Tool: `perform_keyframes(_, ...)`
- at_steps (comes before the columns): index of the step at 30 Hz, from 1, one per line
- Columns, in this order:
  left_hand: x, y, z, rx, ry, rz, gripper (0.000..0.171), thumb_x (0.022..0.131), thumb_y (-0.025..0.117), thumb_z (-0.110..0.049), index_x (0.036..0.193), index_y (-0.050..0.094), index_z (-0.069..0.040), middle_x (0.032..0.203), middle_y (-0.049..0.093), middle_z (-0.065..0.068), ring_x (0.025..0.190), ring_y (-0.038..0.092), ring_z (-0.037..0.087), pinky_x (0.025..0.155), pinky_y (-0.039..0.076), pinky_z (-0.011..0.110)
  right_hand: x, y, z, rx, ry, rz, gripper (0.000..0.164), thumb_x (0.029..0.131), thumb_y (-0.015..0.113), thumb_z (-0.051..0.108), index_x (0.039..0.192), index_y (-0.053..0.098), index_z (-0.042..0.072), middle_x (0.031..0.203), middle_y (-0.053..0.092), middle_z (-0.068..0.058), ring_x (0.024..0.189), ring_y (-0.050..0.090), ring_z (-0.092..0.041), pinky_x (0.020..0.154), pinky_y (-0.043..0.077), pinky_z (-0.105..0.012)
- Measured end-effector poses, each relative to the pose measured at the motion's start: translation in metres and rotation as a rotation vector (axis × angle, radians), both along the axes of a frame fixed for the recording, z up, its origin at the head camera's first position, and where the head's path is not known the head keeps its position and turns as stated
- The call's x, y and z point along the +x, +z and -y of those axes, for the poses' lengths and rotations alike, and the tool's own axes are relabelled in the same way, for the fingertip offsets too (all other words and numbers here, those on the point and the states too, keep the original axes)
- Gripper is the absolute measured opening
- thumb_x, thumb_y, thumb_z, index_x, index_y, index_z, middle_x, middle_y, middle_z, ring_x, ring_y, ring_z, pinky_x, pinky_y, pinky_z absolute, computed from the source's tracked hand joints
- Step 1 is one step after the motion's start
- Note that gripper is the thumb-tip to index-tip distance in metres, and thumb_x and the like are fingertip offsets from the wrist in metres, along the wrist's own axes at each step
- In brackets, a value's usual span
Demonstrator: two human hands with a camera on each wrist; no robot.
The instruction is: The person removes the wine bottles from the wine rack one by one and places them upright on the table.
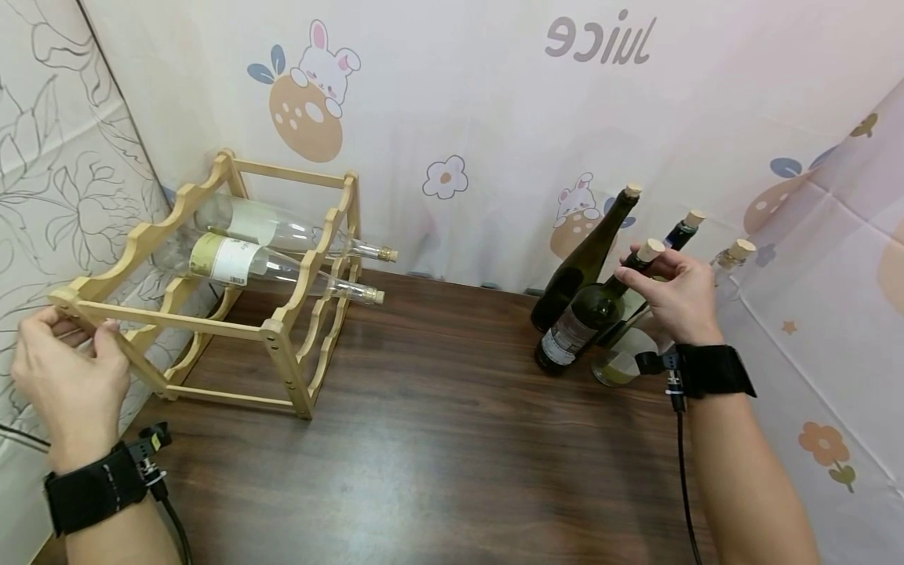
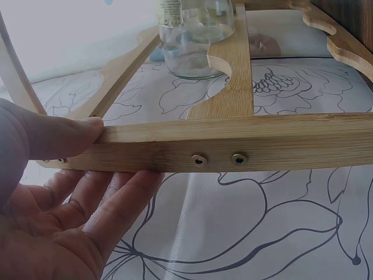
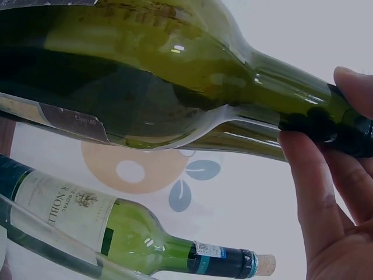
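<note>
At the left of the head view, my left hand grips a corner post of a wooden wine rack. The left wrist view has the thumb on one side of the wooden bar and the fingers on the other. Two clear corked bottles, one with a green-and-white label and another behind it, lie in the rack's upper level. On the right, my right hand pinches the neck of a dark green wine bottle, which stands tilted; its cork shows above the fingers.
A slim dark bottle stands behind the held one. A green bottle with a pale label and a clear corked bottle stand close by the right hand. Printed curtains border the brown wooden table.
</note>
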State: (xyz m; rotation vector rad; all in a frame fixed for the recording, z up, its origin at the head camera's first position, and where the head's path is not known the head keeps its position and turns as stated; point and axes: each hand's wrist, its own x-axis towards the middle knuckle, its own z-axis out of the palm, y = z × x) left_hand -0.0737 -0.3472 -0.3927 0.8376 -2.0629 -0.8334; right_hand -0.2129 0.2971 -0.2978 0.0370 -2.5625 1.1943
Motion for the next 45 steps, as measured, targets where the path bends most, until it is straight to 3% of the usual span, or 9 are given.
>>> perform_keyframes(7,0.0,0.0,0.0,-0.01,0.006,-0.002,0.043,0.105,0.053,-0.026,0.146,0.052,-0.013,0.14,0.062,0.014,0.089,0.032,-0.031,0.1,0.038,0.002,-0.002,-0.002,-0.002,0.025,-0.011,0.018,0.048,0.093,0.081,0.028,0.136,0.07,0.009,0.087,0.064,0.045,0.088,0.064,0.018,0.077,0.047,-0.002)
perform_keyframes(21,0.002,-0.002,0.0,0.005,0.006,0.012,0.043,0.105,0.053,-0.025,0.147,0.052,-0.014,0.14,0.061,0.012,0.085,0.031,-0.032,0.096,0.039,0.001,-0.006,-0.009,-0.006,0.052,-0.031,0.008,0.048,0.094,0.08,0.031,0.135,0.07,0.007,0.084,0.061,0.045,0.086,0.062,0.018,0.075,0.048,-0.002)
perform_keyframes(25,0.002,-0.002,0.0,-0.001,0.012,0.011,0.043,0.105,0.053,-0.027,0.146,0.053,-0.014,0.132,0.059,-0.01,0.085,0.032,-0.031,0.088,0.038,-0.003,-0.007,-0.012,-0.006,0.017,-0.031,0.004,0.044,0.094,0.08,0.029,0.133,0.07,0.012,0.086,0.064,0.043,0.088,0.063,0.016,0.076,0.048,-0.003)
perform_keyframes(28,0.001,-0.001,0.001,-0.005,0.014,0.0,0.042,0.105,0.053,-0.028,0.145,0.054,-0.014,0.119,0.048,-0.024,0.083,0.032,-0.031,0.084,0.038,-0.004,-0.009,-0.015,-0.005,-0.032,-0.018,-0.005,0.038,0.095,0.079,0.025,0.13,0.071,0.015,0.089,0.067,0.04,0.09,0.065,0.014,0.078,0.049,-0.003)
perform_keyframes(34,-0.002,-0.002,0.004,-0.003,0.019,-0.01,0.041,0.104,0.052,-0.025,0.144,0.055,-0.014,0.11,0.037,-0.033,0.083,0.034,-0.03,0.083,0.04,-0.006,-0.011,-0.023,0.001,-0.195,0.061,-0.014,0.036,0.095,0.078,0.015,0.13,0.072,0.014,0.095,0.075,0.029,0.092,0.071,0.008,0.082,0.056,-0.006)
perform_keyframes(38,-0.004,-0.002,0.005,0.0,0.017,-0.012,0.041,0.104,0.052,-0.025,0.143,0.055,-0.013,0.107,0.034,-0.036,0.084,0.036,-0.029,0.085,0.043,-0.006,-0.012,-0.027,0.004,-0.282,0.069,-0.043,0.037,0.094,0.079,0.01,0.13,0.072,0.012,0.097,0.077,0.022,0.092,0.072,0.004,0.082,0.057,-0.007)
perform_keyframes(45,-0.005,0.001,0.003,0.014,0.019,0.01,0.041,0.104,0.052,-0.025,0.144,0.054,-0.014,0.109,0.034,-0.035,0.084,0.035,-0.029,0.085,0.043,-0.005,-0.016,-0.027,0.004,-0.175,-0.002,-0.045,0.036,0.096,0.078,0.019,0.131,0.071,0.017,0.096,0.073,0.03,0.093,0.069,0.007,0.081,0.054,-0.006)
